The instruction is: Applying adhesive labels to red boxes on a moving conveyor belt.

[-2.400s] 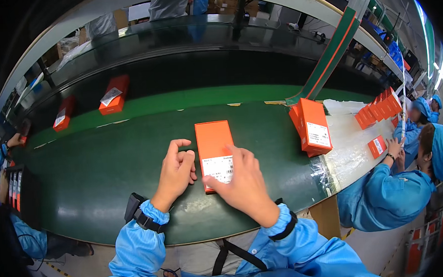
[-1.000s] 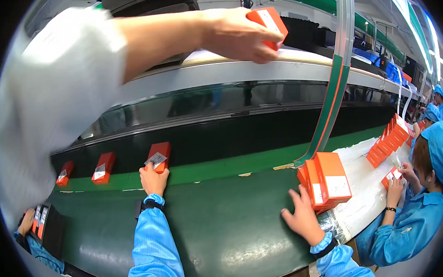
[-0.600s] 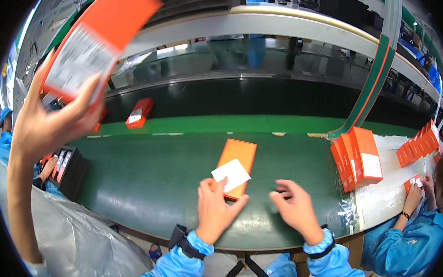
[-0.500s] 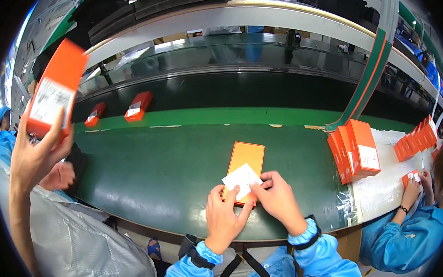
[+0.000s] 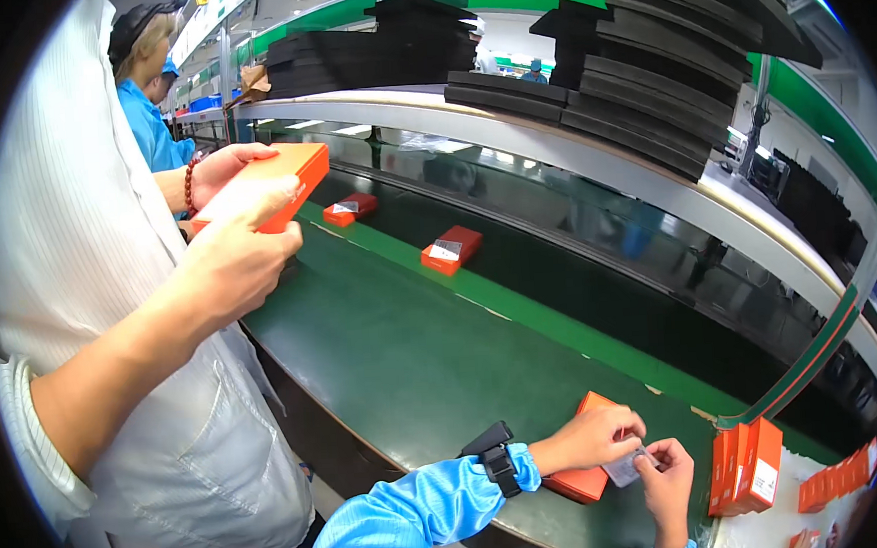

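Note:
An orange-red box lies on the green bench, partly hidden under my left hand. That hand's fingers are curled together above the box; what they pinch, if anything, is not clear. My right hand grips the edge of a thin greyish sheet between thumb and fingers. The sheet is tilted over the box's right side, directly below my left fingertips. Whether it is paper or plastic is hard to tell.
At left, a person in a pale coat holds an orange box in their hands. Two labelled boxes lie on the dark conveyor. Several orange boxes stand at right. Black trays are stacked on the shelf above.
My view has swung left, so the bench and my hands appear lower right. The white sheet over the box now looks greyish and tilted. The neighbour's raised box is now lower, in both hands.

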Demonstrator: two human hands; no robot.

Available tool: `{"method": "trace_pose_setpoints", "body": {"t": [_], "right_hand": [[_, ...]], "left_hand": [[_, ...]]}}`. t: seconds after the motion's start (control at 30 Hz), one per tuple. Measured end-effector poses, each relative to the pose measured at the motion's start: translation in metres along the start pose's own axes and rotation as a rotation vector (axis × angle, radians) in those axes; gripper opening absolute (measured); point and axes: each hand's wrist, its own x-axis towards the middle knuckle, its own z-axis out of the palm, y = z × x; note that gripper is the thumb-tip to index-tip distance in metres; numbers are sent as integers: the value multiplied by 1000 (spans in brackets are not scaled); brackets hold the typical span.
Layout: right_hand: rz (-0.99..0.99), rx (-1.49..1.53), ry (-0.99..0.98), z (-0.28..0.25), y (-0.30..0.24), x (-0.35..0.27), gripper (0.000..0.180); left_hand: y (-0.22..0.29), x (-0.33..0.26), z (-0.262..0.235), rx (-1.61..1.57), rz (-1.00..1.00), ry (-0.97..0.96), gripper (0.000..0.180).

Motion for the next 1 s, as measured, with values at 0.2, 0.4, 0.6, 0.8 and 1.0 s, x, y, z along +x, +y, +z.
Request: {"method": "trace_pose_setpoints", "body": {"t": [0.2,0.4,0.6,0.8,1.0], "right_hand": [[-51,93,134,12,-24,15,9],[173,-119,-112,1,-30,17,11],[286,-149,-369,-4,-50,12,12],[175,61,-322,-12,-29,8,22],[189,84,-377,13,-40,23,25]], "left_hand": [[-9,-6,7,-447,-212,-18,14],[-22,-8,-1,-600,-245,-66,15],[-14,-17,-20,-767,-436,-286,16],[-22,-7,-12,-1006,-388,-462,11],[-31,-16,-30,-1320,-547,-387,40]]}}
